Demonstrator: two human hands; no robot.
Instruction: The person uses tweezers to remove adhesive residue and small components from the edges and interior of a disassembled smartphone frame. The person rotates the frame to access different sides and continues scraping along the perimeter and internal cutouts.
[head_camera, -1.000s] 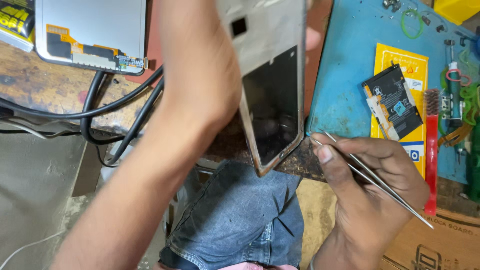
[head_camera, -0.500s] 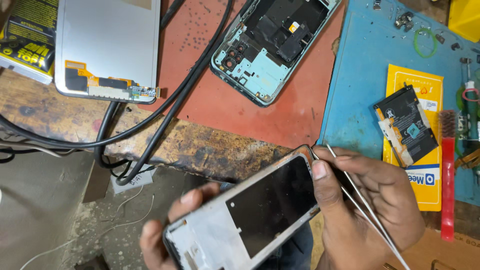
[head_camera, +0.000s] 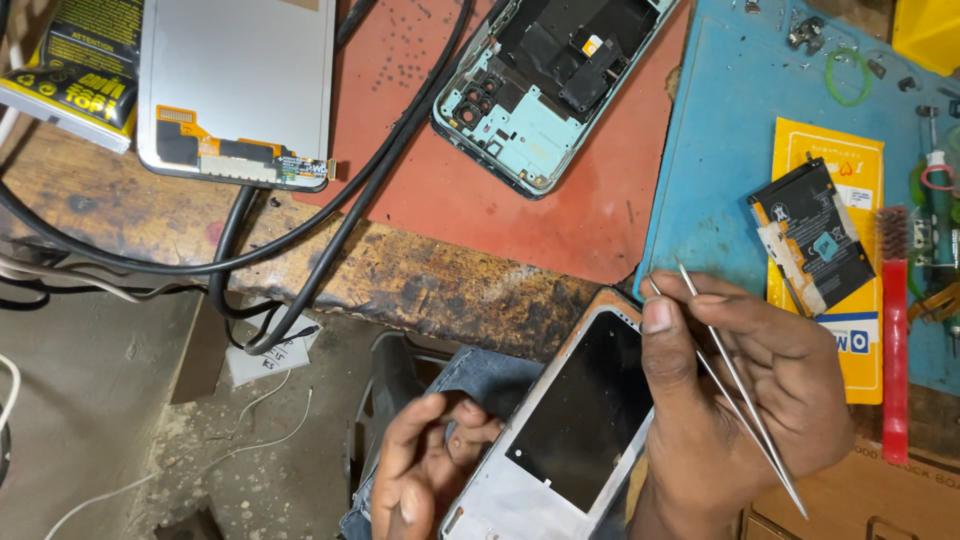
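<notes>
Right hand (head_camera: 740, 400): closed around the upper end of a phone middle frame (head_camera: 565, 430), thumb lying on its dark inner panel, with metal tweezers (head_camera: 735, 385) pinched along the fingers, tips pointing up toward the bench edge. Left hand (head_camera: 425, 470): just beside the frame's lower left edge, fingers loosely curled and holding nothing; whether a fingertip touches the frame cannot be told. The frame sits tilted below the front edge of the wooden workbench (head_camera: 420, 280), over a denim-clad knee (head_camera: 480, 375). Above the frame, on a red mat (head_camera: 600, 200): an opened smartphone chassis (head_camera: 545, 90), pale blue shielding and black parts exposed, lying diagonally. Above and right of the frame, on a blue mat (head_camera: 720, 130): a yellow packet (head_camera: 850, 330), partly hidden by the right hand, with a small dark phone part (head_camera: 810, 245) lying on it; right of these a red-handled brush (head_camera: 893, 330); farther up, a green ring (head_camera: 850, 75) and loose screws. Above and left of the frame: a display panel (head_camera: 235, 90) face down, orange flex ribbon showing, beside a black and yellow battery pack (head_camera: 75, 60). Black cables (head_camera: 330, 215) cross from the red mat over the bench edge, between the panel and the frame.
</notes>
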